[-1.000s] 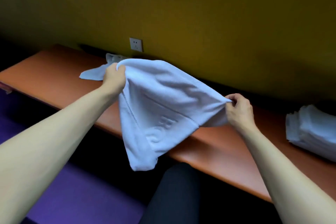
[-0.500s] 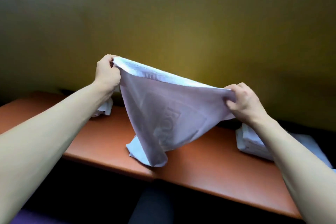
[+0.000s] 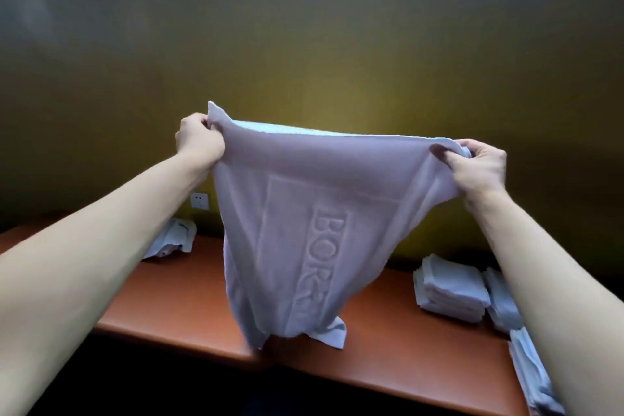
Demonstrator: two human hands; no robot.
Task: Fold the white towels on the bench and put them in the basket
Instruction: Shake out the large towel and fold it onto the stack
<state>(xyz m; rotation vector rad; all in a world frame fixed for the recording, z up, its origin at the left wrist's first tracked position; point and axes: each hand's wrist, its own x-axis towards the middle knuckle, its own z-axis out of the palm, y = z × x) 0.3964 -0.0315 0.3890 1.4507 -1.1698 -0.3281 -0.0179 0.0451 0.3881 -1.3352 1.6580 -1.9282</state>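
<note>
While aloft, towel (image 3: 297, 230) between hands.

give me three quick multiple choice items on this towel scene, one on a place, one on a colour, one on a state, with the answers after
1. Where does the stack of folded white towels lie?
A. on the bench, right of the held towel
B. on the floor
C. under the wall socket

2. What colour is the bench top?
A. grey
B. orange-brown
C. white

3. How is the white embossed towel held?
A. folded flat on the bench
B. draped over one arm
C. stretched between both hands

Answers:
1 A: the stack sits on the bench at the right.
2 B: the bare surface is orange-brown.
3 C: the left hand and right hand each grip a top corner.
</note>
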